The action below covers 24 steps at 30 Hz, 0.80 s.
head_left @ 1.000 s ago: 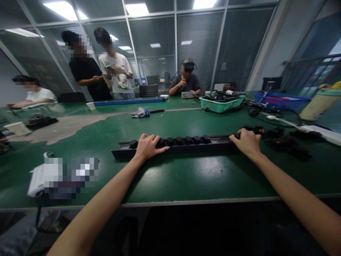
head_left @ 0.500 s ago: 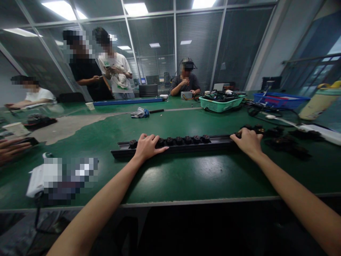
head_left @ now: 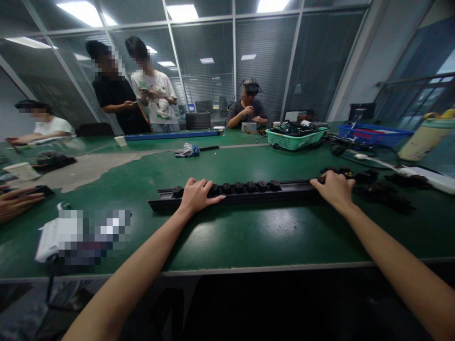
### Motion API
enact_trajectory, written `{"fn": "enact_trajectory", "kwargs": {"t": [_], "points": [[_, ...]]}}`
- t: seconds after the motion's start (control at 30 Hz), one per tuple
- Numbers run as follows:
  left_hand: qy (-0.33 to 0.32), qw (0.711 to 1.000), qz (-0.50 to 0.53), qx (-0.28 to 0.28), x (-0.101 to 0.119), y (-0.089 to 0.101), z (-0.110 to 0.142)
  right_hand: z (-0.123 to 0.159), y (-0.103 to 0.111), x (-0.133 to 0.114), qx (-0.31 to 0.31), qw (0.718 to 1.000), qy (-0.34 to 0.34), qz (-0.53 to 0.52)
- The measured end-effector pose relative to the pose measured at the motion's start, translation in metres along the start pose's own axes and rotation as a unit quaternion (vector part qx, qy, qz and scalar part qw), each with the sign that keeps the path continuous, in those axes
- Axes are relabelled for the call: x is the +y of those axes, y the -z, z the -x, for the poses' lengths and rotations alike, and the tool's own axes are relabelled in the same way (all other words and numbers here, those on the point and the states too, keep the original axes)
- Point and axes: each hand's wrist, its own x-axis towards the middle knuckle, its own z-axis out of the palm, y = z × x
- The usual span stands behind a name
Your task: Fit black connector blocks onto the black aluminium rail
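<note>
Since both palms bear down on black rail (head_left: 241,195), it looks held steady on green bench (head_left: 270,237), lying crosswise at lower centre of frame. Left hand (head_left: 197,195): fingers loosely spread, draped over rail, beside row of knobs (head_left: 250,186). Right hand (head_left: 332,189): fingers close together, curled over rail's right end, no pinch visible. Loose black parts (head_left: 377,189) lie just beyond. Another person's hand (head_left: 21,202) rests at left edge.

Rectangular ceiling lights (head_left: 182,13) shine above glass walls with grey blinds (head_left: 266,61). A white pillar (head_left: 355,57) stands at the right, and a long green table (head_left: 249,237) stretches toward a black chair (head_left: 95,129).
</note>
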Motion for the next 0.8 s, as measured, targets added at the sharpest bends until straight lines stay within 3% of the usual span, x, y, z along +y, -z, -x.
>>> {"fn": "enact_trajectory", "kwargs": {"t": [0.8], "points": [[0.000,1.000,0.012,0.005,-0.001,-0.001,0.000,-0.015,-0.007,0.030,-0.002,0.999,-0.036,0.020]]}}
